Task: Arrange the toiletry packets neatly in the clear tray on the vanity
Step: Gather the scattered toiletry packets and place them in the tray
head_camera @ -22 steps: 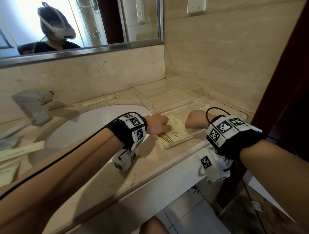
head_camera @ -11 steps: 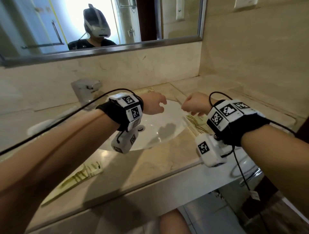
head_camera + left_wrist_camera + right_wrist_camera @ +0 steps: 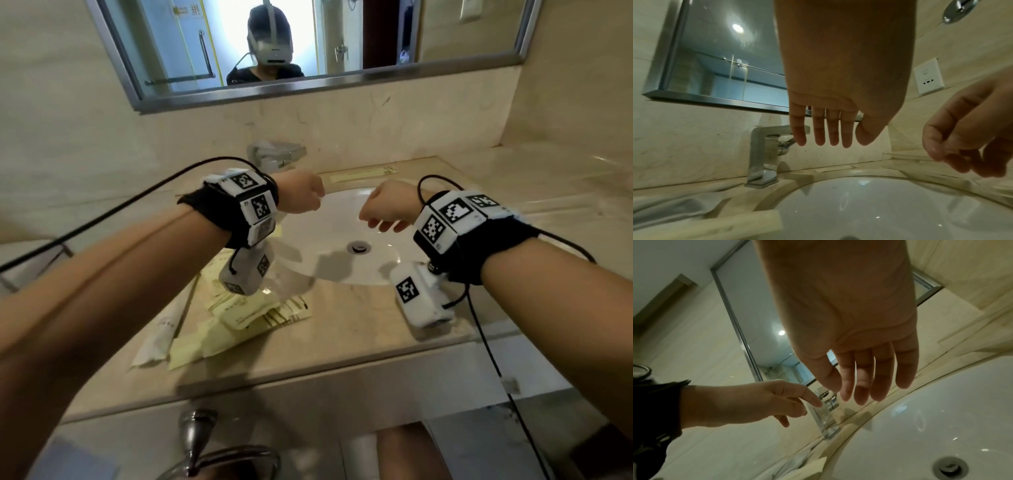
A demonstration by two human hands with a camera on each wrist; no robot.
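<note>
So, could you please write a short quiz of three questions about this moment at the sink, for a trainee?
1. True or false: the left hand and the right hand each hold a packet.
2. The pile of pale yellow paper packets lies: A) inside a clear tray; B) on the beige marble counter, left of the white oval sink basin; C) on the floor.
3. Fill in: both hands hover above the ____.
Key: 1 false; 2 B; 3 basin.
</note>
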